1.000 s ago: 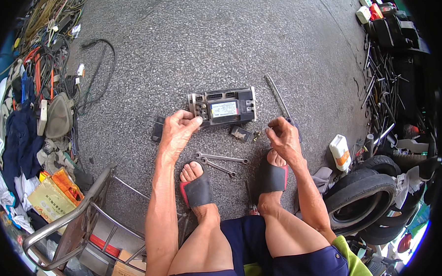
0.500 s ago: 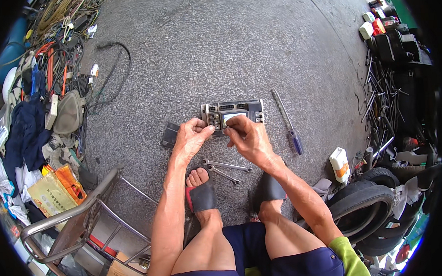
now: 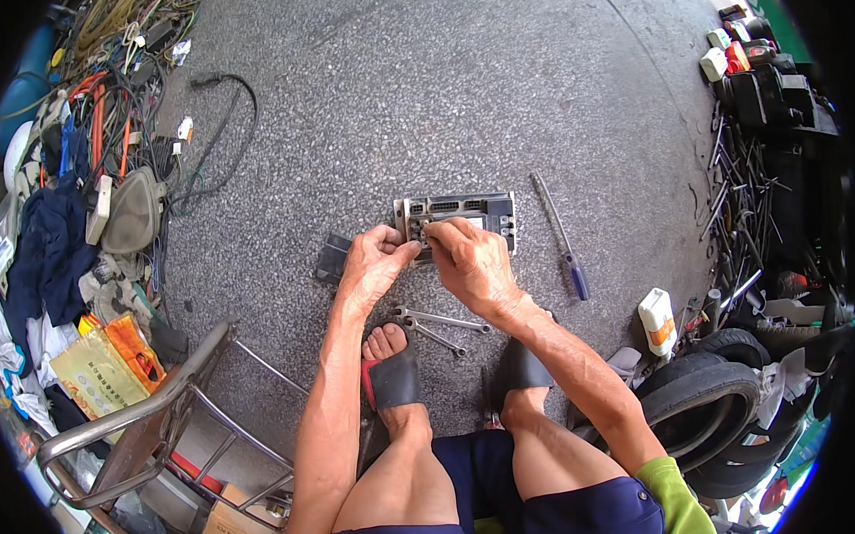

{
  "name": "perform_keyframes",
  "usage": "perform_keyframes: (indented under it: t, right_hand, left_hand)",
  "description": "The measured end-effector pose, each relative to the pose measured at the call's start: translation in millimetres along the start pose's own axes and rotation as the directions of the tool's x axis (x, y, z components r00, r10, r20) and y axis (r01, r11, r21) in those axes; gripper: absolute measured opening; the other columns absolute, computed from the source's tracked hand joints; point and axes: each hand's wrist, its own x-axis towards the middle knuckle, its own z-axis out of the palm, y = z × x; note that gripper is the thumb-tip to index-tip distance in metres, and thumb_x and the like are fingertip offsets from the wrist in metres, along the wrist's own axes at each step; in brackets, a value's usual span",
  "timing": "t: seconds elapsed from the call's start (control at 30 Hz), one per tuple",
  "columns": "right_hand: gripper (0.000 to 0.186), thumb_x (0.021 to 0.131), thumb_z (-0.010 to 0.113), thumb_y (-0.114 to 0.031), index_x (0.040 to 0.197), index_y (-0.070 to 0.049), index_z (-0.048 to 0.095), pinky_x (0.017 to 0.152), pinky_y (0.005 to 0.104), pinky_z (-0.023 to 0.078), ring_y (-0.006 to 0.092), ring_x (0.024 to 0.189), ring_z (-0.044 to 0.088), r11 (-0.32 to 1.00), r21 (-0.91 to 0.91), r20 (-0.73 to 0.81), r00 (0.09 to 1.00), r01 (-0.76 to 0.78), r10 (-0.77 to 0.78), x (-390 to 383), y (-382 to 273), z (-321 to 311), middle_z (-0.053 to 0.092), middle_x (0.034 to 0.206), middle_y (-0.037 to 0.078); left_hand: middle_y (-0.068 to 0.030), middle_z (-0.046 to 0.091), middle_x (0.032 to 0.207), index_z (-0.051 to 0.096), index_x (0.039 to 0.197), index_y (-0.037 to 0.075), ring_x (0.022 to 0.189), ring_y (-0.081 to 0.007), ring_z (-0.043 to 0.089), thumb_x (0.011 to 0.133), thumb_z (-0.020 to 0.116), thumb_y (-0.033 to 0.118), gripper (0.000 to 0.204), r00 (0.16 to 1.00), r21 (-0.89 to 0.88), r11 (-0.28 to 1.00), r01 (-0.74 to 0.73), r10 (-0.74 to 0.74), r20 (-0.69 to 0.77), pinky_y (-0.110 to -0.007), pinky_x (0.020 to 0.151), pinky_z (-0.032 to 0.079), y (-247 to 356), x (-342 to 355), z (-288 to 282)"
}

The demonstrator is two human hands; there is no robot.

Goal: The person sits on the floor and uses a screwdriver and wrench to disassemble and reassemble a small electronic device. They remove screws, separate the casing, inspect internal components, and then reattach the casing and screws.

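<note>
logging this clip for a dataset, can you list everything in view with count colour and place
metal module with connector sockets: 1, grey, on the ground under both hands
screwdriver: 1, steel shaft with blue handle, right of the module
wrenches: 2, silver, on the ground before the feet
small flat part: 1, dark, left of the left hand
plastic bottle: 1, white with orange label, right, by the tyres
tyres: at least 2, black, lower right
cables and wires: a tangled pile, mixed colours, upper left
metal chair frame: 1, grey, lower left
sandals: 2, black, on the feet
left hand: 1, at the module's left end
right hand: 1, fingertips on the module
</note>
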Motion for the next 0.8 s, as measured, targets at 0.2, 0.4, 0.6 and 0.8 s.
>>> perform_keyframes:
  t: [0.2,0.4,0.6,0.8]
  right_hand:
    - [0.010,0.087,0.070,-0.011,0.095,-0.007,0.068,0.062,0.0418,0.054,0.0304,0.073,0.067,0.995,-0.102,0.021,1.000,0.014,-0.012,1,0,3,0.063,0.081,0.009]
    - [0.008,0.086,0.070,-0.013,0.088,-0.007,0.065,0.059,0.0419,0.052,0.0282,0.070,0.066,0.971,-0.233,0.033,0.998,0.056,-0.050,-1,6,15,0.059,0.075,0.008]
    - [0.008,0.085,0.069,-0.013,0.087,-0.007,0.064,0.058,0.0407,0.051,0.0277,0.069,0.065,0.979,-0.199,0.000,0.999,0.043,-0.044,-5,8,22,0.057,0.074,0.007]
    - [0.009,0.080,0.065,-0.007,0.088,-0.006,0.061,0.058,0.0408,0.051,0.0282,0.069,0.064,0.965,-0.198,0.082,0.984,0.173,-0.159,0,11,14,0.057,0.075,0.008]
  left_hand:
    - [-0.0089,0.073,0.085,0.069,0.099,-0.004,0.078,-0.0134,0.067,0.086,0.078,0.019,0.028,1.000,-0.016,1.000,0.005,-0.005,-0.002,-0.029,0.069,0.053,-1,0,0]
    - [-0.0089,0.073,0.085,0.068,0.099,-0.003,0.079,-0.0134,0.068,0.087,0.077,0.016,0.025,1.000,-0.018,1.000,0.003,-0.003,-0.001,-0.029,0.069,0.053,1,0,1]
    - [-0.0082,0.073,0.085,0.069,0.099,-0.003,0.078,-0.0130,0.067,0.087,0.077,0.017,0.025,1.000,-0.024,1.000,0.005,-0.005,-0.005,-0.028,0.069,0.053,2,-1,1]
    - [-0.0078,0.073,0.084,0.069,0.099,-0.003,0.078,-0.0127,0.067,0.087,0.077,0.018,0.025,1.000,-0.003,1.000,0.014,-0.014,-0.003,-0.028,0.068,0.052,3,-1,1]
